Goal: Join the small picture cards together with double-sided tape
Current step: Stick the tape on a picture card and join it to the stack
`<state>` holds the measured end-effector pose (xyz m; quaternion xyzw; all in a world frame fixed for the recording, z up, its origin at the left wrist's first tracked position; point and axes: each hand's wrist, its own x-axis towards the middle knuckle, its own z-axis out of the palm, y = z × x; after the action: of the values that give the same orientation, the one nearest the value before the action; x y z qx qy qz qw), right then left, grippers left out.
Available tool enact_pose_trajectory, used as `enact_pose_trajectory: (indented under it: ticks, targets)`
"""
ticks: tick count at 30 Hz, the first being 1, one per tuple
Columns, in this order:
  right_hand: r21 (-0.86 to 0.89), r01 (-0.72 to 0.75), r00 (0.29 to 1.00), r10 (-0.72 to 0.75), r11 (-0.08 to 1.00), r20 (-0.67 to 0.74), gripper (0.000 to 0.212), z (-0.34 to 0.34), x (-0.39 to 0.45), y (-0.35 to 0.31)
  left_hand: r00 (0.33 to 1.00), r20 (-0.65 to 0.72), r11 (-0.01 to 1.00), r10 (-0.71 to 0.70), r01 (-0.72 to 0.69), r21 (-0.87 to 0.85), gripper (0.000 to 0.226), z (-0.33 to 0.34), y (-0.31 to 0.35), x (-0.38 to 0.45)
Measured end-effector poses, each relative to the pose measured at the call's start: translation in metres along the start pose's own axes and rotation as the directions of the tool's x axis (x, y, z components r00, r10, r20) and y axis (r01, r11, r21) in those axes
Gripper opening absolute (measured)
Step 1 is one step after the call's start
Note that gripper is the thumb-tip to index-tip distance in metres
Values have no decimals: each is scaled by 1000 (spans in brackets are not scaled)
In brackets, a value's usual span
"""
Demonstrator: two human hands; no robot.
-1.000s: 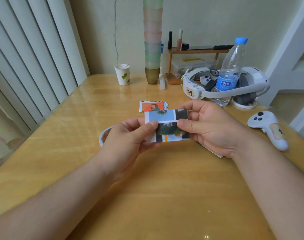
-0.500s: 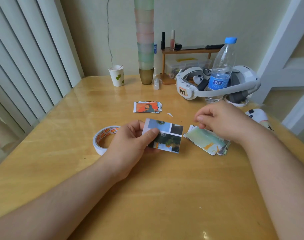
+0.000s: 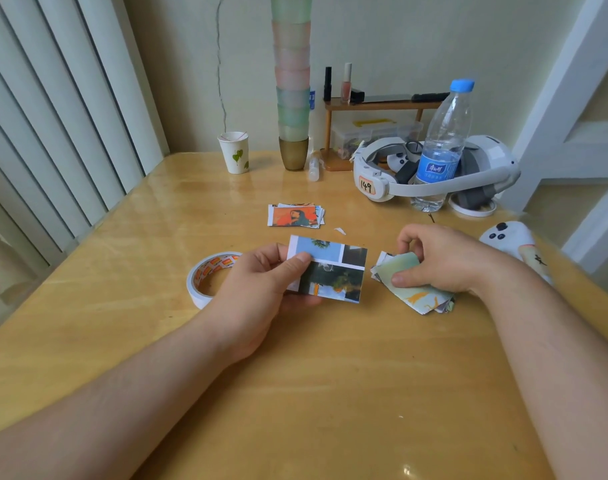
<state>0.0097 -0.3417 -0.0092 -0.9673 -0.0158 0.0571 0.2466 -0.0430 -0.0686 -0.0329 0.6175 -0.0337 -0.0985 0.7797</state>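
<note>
Left hand [image 3: 261, 289] is reaching in from the near left, thumb on top and fingers under, pinching the joined pair of glossy rectangular picture cards [image 3: 330, 271] by its left edge, just above the table. Right hand [image 3: 441, 261] is curling over the loose pile of pale green paper cards [image 3: 417, 296] at right, thumb and fingers gripping the top card. White roll of double-sided tape with orange print [image 3: 205, 275] is lying flat just left of the left hand. Small stack of cards with an orange picture on top [image 3: 294, 215] is sitting farther back, mid-table. Glossy yellow wooden table [image 3: 330, 393] is reflecting light. White vertical blinds [image 3: 53, 116] are hanging at left; pale wall [image 3: 399, 36] is running behind.
</note>
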Motion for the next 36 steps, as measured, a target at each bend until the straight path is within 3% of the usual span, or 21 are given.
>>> enact_pose_trajectory:
  ticks: [5, 13, 19, 21, 24, 27, 29, 32, 36]
  targets:
    - [41, -3, 997, 6, 999, -77, 25, -4, 2, 5, 1000, 5, 1000, -16, 17, -23, 16, 0, 2, -1]
    - [-23, 11, 997, -13, 1000, -71, 17, -9, 0, 7, 1000, 3, 999, -29, 29, -36, 20, -1, 2, -1]
    - [123, 63, 997, -58, 990, -48, 15, -36, -12, 8, 999, 4, 994, -38, 38, -100, 30, 0, 5, -3]
    - [346, 149, 988, -129, 927, -79, 15, -45, -20, 3, 1000, -15, 992, -5, 3, -123, 29, 1, 5, -4]
    - [691, 275, 961, -217, 669, -173, 21, -52, -27, -5, 994, -92, 989, 65, -76, -127, 31, 1, 6, -3]
    - [831, 280, 939, -319, 481, -132, 43, -52, -30, -11, 979, -163, 984, 120, -138, -109, 27, 0, 6, -3]
    - [845, 260, 919, -388, 466, -69, 49, -45, -31, -15, 974, -175, 982, 141, -160, -101, 21, -2, 6, -3]
    - [858, 213, 924, -383, 467, -21, 25, -28, -33, -33, 973, -156, 982, 169, -181, -62, 24, -5, 5, -2]
    - [860, 207, 948, -314, 467, -58, 11, -8, -29, -52, 967, -166, 980, 193, -198, -17, 26, -8, 5, -1]
